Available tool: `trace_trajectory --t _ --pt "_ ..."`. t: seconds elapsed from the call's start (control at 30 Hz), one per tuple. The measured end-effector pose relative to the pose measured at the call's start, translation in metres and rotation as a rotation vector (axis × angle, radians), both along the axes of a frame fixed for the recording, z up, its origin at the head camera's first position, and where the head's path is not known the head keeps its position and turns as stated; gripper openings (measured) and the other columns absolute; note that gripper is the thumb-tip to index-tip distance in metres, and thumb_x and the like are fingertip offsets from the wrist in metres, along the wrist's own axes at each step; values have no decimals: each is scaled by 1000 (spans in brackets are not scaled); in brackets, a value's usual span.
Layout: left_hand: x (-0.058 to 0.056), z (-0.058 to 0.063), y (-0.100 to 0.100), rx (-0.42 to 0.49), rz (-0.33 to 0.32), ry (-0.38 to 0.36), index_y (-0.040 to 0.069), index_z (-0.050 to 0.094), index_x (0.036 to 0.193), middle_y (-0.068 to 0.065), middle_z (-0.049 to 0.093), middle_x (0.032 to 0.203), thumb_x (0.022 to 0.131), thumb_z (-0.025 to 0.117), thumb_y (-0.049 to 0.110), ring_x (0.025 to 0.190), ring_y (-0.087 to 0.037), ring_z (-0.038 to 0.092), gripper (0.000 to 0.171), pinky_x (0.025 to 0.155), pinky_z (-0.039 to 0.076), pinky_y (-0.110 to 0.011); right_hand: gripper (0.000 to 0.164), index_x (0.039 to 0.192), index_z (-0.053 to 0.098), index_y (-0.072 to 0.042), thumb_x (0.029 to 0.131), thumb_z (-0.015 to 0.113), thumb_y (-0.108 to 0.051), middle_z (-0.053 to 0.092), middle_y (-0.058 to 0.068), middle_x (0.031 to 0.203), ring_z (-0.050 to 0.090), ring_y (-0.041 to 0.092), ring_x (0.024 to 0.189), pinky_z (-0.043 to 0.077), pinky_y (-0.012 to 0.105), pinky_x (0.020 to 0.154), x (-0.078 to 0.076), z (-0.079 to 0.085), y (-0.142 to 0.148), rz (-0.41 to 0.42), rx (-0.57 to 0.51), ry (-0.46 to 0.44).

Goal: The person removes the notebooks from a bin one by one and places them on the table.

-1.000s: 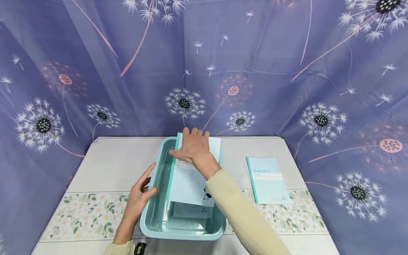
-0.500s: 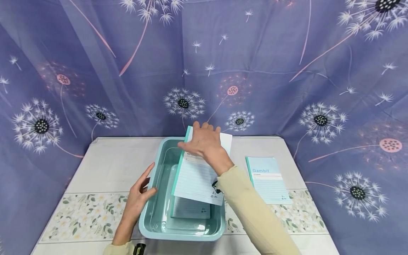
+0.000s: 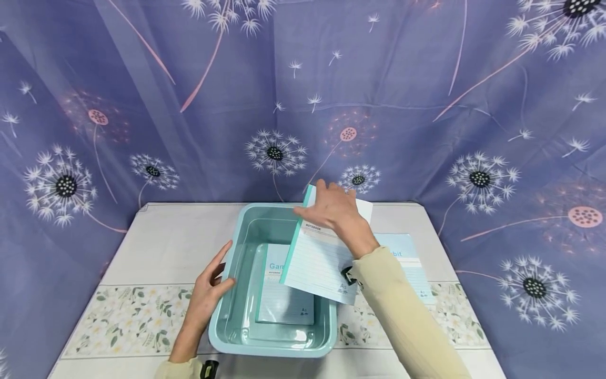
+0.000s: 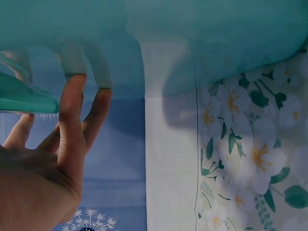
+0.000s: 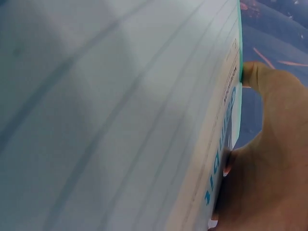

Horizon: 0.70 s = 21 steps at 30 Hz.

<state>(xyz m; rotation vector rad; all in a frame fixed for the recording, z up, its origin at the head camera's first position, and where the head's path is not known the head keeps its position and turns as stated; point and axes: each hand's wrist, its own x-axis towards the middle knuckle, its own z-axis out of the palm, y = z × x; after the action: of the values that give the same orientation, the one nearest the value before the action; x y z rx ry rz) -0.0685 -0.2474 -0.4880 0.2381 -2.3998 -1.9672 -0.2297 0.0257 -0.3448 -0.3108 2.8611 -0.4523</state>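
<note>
My right hand (image 3: 333,208) grips a light-blue notebook (image 3: 322,258) with a green spine by its sides near the top. The notebook is tilted over the right rim of the teal plastic basin (image 3: 265,350). In the right wrist view the thumb presses the green spine, and the notebook cover (image 5: 125,115) fills most of the picture. My left hand (image 3: 208,289) rests at the basin's left side with fingers spread. In the left wrist view its fingertips (image 4: 74,82) meet the basin's outer wall (image 4: 168,29). Another notebook (image 3: 286,297) lies flat inside the basin, partly covered by the held one.
A similar notebook (image 3: 414,268) lies on the table right of the basin, partly hidden by the right sleeve. The white table (image 3: 175,242) has a floral band across it. A purple dandelion-print curtain (image 3: 213,131) hangs behind.
My right hand has carried the notebook rightward from over the basin to past its right rim, uncovering more of the notebook inside. The left hand and basin stay put.
</note>
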Motion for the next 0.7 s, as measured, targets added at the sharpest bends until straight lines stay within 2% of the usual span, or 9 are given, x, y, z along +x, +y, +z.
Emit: trace_trajectory --t 0.13,0.23,0.4,0.7 --pt "0 1 0 6 5 -8 41 40 159 -24 61 142 92 60 2 100 -27 75 80 72 63 -45 109 165 23 -4 88 58 -72 30 28 167 26 47 157 7 71 126 3 -7 20 11 -13 -22" --pt "0 1 1 12 8 -9 41 41 159 -24 61 141 92 60 3 99 -30 75 79 71 63 -46 109 165 23 -4 88 59 -71 30 27 168 26 46 158 6 72 125 6 -12 35 18 -24 -34" --pt "0 1 1 8 12 -9 41 41 159 -24 61 141 92 60 2 98 -25 75 80 72 63 -45 108 166 20 -3 90 60 -67 31 28 167 27 47 157 6 74 124 10 -19 65 3 -35 -32" --pt "-1 1 2 9 22 -2 42 42 158 -23 62 141 91 60 3 97 -20 75 80 71 63 -45 103 163 24 4 93 59 -62 35 34 162 34 54 150 15 78 119 13 -35 117 7 -13 -1"
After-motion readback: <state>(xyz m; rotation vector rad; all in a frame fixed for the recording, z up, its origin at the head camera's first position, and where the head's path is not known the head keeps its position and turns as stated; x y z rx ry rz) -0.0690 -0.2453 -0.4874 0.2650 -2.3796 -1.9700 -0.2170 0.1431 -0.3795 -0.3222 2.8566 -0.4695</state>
